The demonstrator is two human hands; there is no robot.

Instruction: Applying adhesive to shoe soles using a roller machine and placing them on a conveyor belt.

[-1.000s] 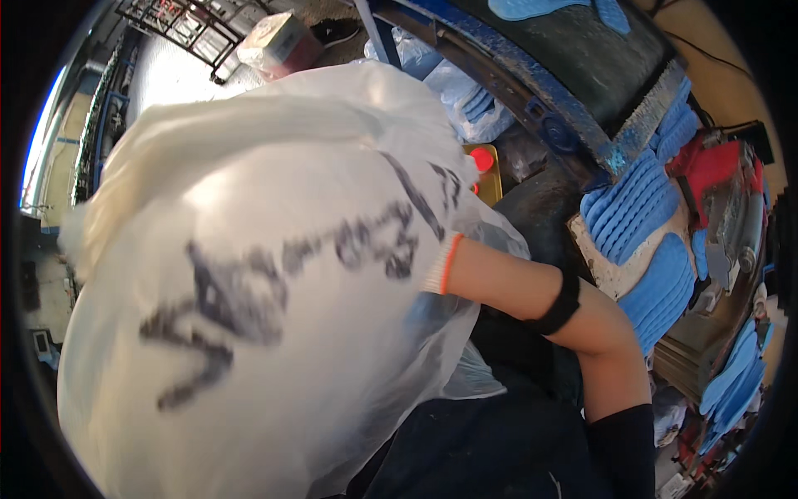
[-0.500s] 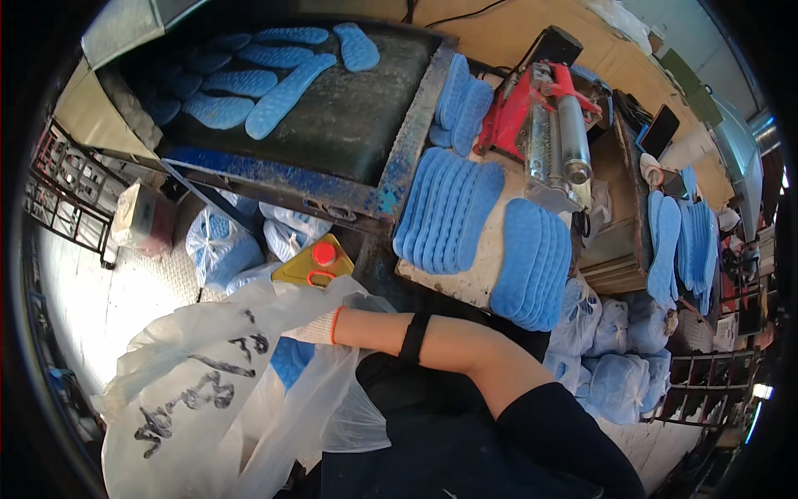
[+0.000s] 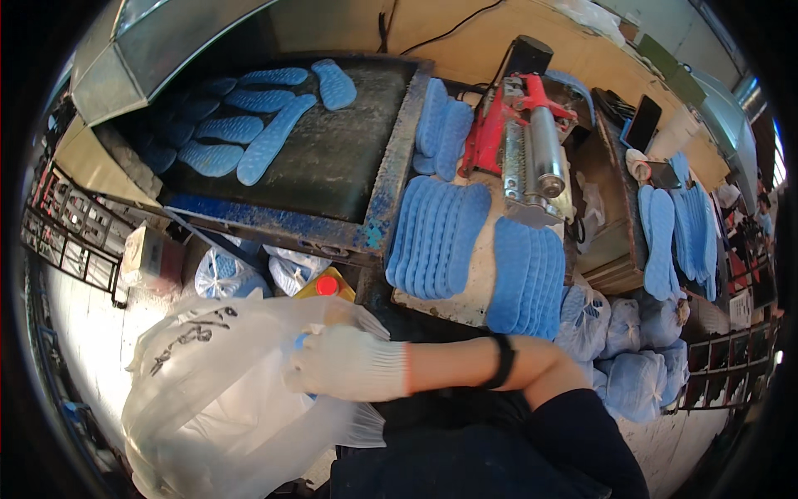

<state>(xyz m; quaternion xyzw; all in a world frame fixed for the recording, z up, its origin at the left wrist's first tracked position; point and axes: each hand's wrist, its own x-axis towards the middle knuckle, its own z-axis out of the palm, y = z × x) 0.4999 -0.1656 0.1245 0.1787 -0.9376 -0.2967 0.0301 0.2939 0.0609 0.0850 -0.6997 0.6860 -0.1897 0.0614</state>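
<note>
Insoles [image 3: 277, 140] on belt [image 3: 349, 145]; roller machine [image 3: 544, 150] to right; insole stacks [image 3: 440, 237] before machine; plastic bag [image 3: 220, 416] before belt

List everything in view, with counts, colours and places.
Plastic bag: one, white, lower left.
Loose insoles: at least six, blue, on the black bed.
Insole rows: two, blue, on the pale board.
Machine: one, red and silver, behind the rows.
Insole pile: one, blue, left of the machine.
Bench insoles: several, blue, far right.
Phone-like object: one, black, upper right.
Canister: one, yellow, red-capped, behind the bag.
Box: one, pale and red, left.
Bundles: several, blue, below the bed and lower right.
Hood: one, silver, upper left.
Right hand: one, white-gloved, against the bag.
</note>
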